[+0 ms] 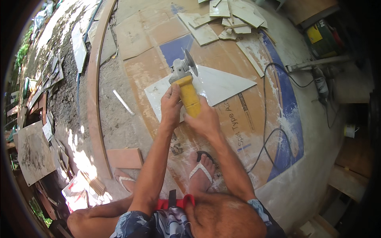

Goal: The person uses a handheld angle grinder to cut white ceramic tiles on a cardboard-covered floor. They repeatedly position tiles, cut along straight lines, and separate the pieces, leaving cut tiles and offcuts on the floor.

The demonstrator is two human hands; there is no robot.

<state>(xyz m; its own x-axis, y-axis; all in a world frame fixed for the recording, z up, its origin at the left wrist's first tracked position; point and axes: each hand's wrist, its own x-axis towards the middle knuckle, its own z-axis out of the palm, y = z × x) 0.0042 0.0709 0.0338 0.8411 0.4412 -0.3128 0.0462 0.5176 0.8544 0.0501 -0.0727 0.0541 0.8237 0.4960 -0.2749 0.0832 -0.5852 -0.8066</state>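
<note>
A yellow angle grinder [189, 96] with a grey head and a thin cutting disc [190, 62] is held in both my hands. Its disc end points away from me, above a white marble-look tile [222, 85] with a pointed right corner. My left hand [171, 104] grips the left side of the body, close to the grey head. Around the rear of the body my right hand [204, 117] is closed. Whether the disc touches the tile or is spinning, I cannot tell. The tile lies on a flattened cardboard sheet [246, 142].
Broken tile pieces [202, 31] are heaped at the far end of the cardboard. A black cord [264, 103] loops across its right side. To the left runs a long wooden plank [94, 79], with a short board [125, 158] near my feet. A dark bucket [325, 37] stands far right.
</note>
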